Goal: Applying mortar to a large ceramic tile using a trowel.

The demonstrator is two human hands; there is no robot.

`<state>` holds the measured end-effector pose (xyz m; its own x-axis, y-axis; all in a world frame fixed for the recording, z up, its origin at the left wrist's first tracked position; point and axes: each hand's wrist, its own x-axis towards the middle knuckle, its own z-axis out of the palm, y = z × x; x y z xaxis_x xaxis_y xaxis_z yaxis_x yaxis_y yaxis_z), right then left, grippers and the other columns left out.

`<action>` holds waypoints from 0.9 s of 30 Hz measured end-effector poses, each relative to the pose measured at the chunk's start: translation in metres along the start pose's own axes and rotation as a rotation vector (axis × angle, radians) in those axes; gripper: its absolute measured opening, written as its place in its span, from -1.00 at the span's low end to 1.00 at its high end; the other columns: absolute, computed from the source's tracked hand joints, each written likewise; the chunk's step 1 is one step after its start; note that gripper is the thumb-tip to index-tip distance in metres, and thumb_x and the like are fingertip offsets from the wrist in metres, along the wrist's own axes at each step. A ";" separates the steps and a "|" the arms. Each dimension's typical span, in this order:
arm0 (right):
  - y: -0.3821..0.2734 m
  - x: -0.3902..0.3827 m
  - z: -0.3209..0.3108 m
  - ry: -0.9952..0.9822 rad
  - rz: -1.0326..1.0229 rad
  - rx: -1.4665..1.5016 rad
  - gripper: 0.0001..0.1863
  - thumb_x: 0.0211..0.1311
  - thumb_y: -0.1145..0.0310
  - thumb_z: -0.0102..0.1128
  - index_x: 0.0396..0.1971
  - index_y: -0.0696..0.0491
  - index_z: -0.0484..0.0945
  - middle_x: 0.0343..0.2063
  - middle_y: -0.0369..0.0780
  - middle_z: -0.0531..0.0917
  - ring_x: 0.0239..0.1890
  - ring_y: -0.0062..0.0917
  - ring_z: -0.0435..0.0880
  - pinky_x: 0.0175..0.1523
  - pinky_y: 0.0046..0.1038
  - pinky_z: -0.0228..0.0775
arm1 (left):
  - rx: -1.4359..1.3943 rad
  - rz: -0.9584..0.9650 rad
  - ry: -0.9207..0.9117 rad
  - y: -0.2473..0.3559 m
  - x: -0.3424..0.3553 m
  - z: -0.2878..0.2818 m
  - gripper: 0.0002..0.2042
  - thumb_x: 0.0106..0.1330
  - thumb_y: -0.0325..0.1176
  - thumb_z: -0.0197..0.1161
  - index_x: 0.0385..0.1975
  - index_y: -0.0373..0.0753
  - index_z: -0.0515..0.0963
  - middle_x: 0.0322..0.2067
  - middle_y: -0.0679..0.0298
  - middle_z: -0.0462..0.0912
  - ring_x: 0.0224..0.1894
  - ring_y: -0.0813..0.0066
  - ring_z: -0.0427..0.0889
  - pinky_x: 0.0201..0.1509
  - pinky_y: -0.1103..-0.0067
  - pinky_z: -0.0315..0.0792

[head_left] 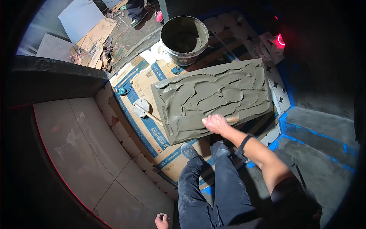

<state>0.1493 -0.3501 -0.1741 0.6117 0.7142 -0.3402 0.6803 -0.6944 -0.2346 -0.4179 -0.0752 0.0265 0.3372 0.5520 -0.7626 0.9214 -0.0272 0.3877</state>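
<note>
A large rectangular tile (159, 97) lies tilted in front of my feet, its upper face spread with wet grey mortar (225, 91) in ridges and swirls. My right hand (215, 124) is closed around a trowel, low over the tile's near half. The trowel's wooden handle (233, 120) sticks out to the right of the fist; its blade cannot be told apart from the mortar. At the lower edge, by the wall tiles, my left hand (162, 221) shows with curled fingers, and what they hold, if anything, is hidden.
Beyond the tile stands a bucket (184, 36) with grey mortar inside. Flattened cardboard (143, 91) covers the floor, bearing a tape measure (122, 91) and a round lid (142, 105) with a stick across it. A red-lit device (281, 39) sits far right; another person's leg (136, 11) shows behind.
</note>
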 end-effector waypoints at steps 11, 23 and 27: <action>-0.046 -0.004 0.016 -0.045 0.317 0.379 -0.76 0.32 0.35 -0.08 -0.32 0.21 0.51 -0.46 0.13 0.68 -0.37 0.03 0.72 -0.28 0.03 0.56 | -0.117 -0.063 -0.091 0.029 0.001 0.000 -0.94 0.41 -0.45 0.22 -0.27 -0.30 0.55 -0.49 0.27 0.60 -0.43 0.51 0.56 -0.27 0.55 0.49; 0.104 -0.129 0.043 0.184 1.252 0.315 -0.68 0.38 0.20 -0.01 -0.31 0.16 0.59 -0.48 0.04 0.71 -0.39 -0.07 0.75 -0.23 -0.09 0.62 | 0.115 0.013 -0.140 0.063 0.030 -0.021 -0.80 0.42 -0.38 0.23 -0.11 -0.39 0.54 -0.45 0.17 0.66 -0.43 0.45 0.63 -0.29 0.51 0.54; 0.047 -0.077 0.040 0.229 1.378 1.274 -0.72 0.29 0.21 0.13 -0.35 0.16 0.55 -0.43 0.11 0.69 -0.27 0.05 0.72 -0.13 -0.01 0.59 | 0.112 -0.024 -0.182 0.093 0.037 -0.008 -0.76 0.42 -0.36 0.22 -0.07 -0.41 0.53 -0.40 0.15 0.67 -0.38 0.43 0.63 -0.27 0.49 0.56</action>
<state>0.1181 -0.4411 -0.1957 0.5019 -0.3999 -0.7670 -0.8637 -0.2789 -0.4197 -0.3215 -0.0508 0.0383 0.3351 0.3941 -0.8558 0.9418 -0.1145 0.3161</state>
